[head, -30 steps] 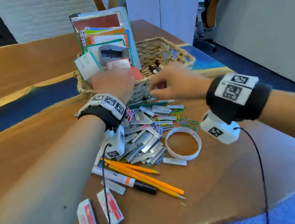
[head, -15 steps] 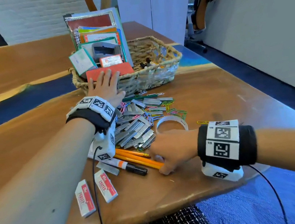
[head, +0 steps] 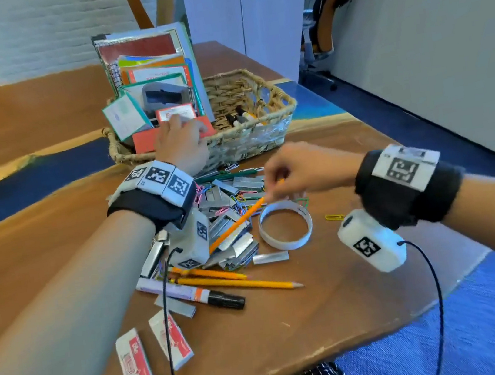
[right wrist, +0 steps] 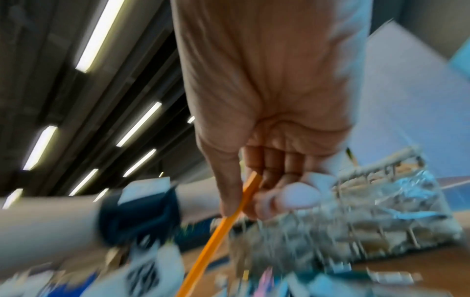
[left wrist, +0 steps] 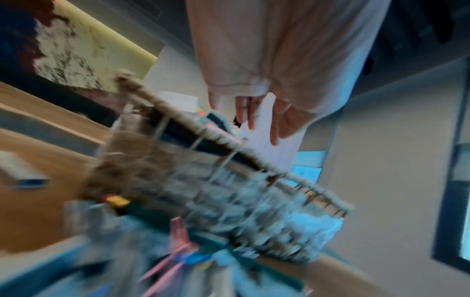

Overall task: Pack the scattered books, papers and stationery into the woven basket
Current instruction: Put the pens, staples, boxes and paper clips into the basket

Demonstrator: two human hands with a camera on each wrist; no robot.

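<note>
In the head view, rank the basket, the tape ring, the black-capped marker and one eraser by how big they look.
1. Basket, clearly largest.
2. Marker, longest of the rest.
3. Tape ring and the eraser look alike in extent; the eraser lies nearer the camera, so I won't rank them.

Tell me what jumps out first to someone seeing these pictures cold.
The right hand pinches an orange pencil lifted at a slant above a heap of metal staple strips and coloured paper clips in the middle of the wooden table. Behind it the woven basket stands crammed with upright notebooks and papers, the left hand resting at its near rim. Nearer the viewer lie two erasers.
</note>
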